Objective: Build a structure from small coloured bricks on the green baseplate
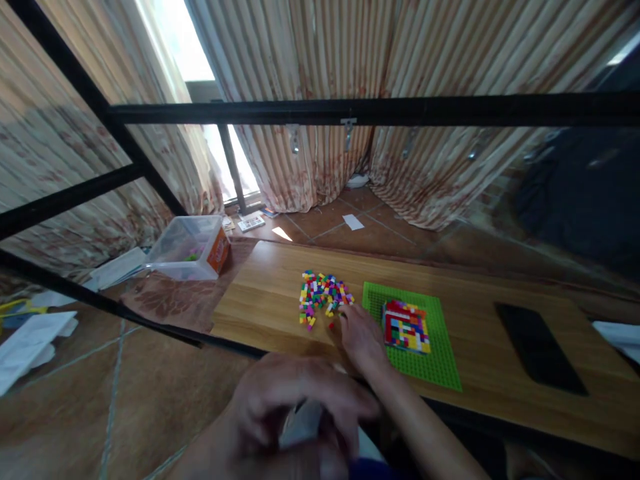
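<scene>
My right hand [364,337] reaches to the right edge of a loose pile of small toy building bricks [323,290] in many colours. Its fingers are bent down and close together; whatever is between the fingertips is hidden. Just right of this hand lies a green studded baseplate [445,347]. On the baseplate stands a roughly square, multicoloured brick build [406,327] with layered walls. My left hand [285,387] is near the camera, above the table's front edge and blurred. Its fingers curve, with a gap to the thumb and nothing visible in it.
A wooden table [270,293] carries the bricks and, at right, a dark flat slab [540,347]. On the floor at left is a clear plastic bin [185,260]. A black metal frame [380,110] crosses in front, with curtains [310,67] behind. White packaging [30,350] lies far left.
</scene>
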`<state>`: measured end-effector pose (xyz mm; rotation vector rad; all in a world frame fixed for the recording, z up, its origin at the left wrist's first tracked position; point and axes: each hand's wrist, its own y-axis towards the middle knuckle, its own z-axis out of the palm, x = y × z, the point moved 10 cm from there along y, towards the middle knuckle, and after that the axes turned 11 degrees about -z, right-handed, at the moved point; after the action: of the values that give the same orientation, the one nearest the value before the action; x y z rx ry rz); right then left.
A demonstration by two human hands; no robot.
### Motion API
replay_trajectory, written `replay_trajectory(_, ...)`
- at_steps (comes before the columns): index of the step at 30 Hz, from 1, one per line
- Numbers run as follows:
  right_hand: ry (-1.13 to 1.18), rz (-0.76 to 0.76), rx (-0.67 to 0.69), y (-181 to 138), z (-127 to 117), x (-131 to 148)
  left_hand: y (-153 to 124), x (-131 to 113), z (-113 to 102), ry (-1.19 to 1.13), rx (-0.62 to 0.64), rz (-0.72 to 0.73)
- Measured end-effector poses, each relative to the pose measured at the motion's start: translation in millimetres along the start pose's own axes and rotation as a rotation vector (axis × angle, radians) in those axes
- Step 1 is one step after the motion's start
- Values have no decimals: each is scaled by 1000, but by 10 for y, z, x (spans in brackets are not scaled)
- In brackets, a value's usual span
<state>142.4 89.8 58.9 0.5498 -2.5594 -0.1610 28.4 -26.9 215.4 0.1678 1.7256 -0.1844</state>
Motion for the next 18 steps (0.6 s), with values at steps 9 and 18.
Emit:
replay_trajectory(9,563,419,-425,-997,-737,-1092,634,1600,-395,120,-350,-123)
replay_trajectory(18,319,384,-476,-951,-1047,-1452,821,1622,-398,555,-400,80)
